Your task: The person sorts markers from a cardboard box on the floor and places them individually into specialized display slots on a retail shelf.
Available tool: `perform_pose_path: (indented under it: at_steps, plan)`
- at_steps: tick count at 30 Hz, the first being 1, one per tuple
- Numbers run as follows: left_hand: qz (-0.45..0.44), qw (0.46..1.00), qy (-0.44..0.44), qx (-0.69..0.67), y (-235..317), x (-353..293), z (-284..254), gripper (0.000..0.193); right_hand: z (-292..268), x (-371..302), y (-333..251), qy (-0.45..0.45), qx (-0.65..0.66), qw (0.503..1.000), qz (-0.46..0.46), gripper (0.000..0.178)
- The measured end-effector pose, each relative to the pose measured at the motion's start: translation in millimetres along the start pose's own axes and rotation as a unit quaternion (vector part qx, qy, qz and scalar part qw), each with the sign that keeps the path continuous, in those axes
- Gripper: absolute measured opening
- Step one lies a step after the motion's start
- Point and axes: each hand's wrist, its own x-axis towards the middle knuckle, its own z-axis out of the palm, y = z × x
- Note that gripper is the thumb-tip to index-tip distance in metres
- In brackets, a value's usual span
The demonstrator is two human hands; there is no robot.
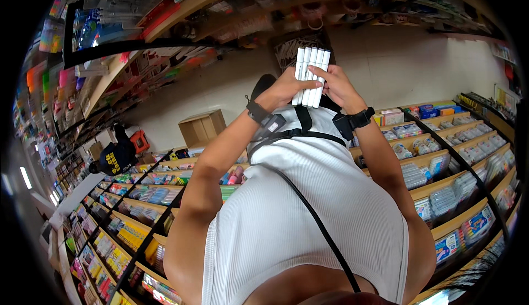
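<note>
Several white marker pens (312,57) stand side by side in a flat row between my two hands, a little beyond my body. My left hand (287,88) is closed round the row's left side, its thumb lying across the front of the pens. From the other side my right hand (339,86) grips the row, with its thumb pressed on the upper part of the pens. Most of the fingers are hidden behind the pens. Just beyond them, a dark bin (280,50) holds many loose white sticks that look like similar pens.
A wooden shelf (182,15) with hanging goods runs across the far side. Tiered racks (441,181) of packaged stationery stand behind me at right, and more racks (118,225) at left. An open cardboard box (202,128) sits on the pale floor (380,65). Another person (117,153) in dark clothing is at far left.
</note>
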Motion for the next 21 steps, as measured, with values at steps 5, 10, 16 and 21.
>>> perform_pose_path:
  at_steps: [5, 10, 16, 21]
  plan:
    - [0.013, 1.000, 0.012, -0.004, -0.8, -7.6, 12.4, 0.044, -0.3, -8.2, -6.2, -0.014, -0.004, 1.000, -0.004, 0.023]
    - [0.016, 1.000, 0.021, 0.000, -8.8, -7.9, 9.9, 0.044, 1.7, -11.6, -8.3, -0.023, -0.013, 1.000, -0.010, 0.023]
    - [0.014, 1.000, 0.020, 0.001, -14.5, -11.4, 11.9, 0.043, -2.5, -16.0, -3.8, -0.035, -0.021, 0.999, -0.010, 0.024]
    - [0.006, 1.000, 0.005, -0.004, -17.0, -13.3, 12.3, 0.043, -7.6, -15.2, 2.8, -0.033, -0.024, 0.999, -0.008, 0.025]
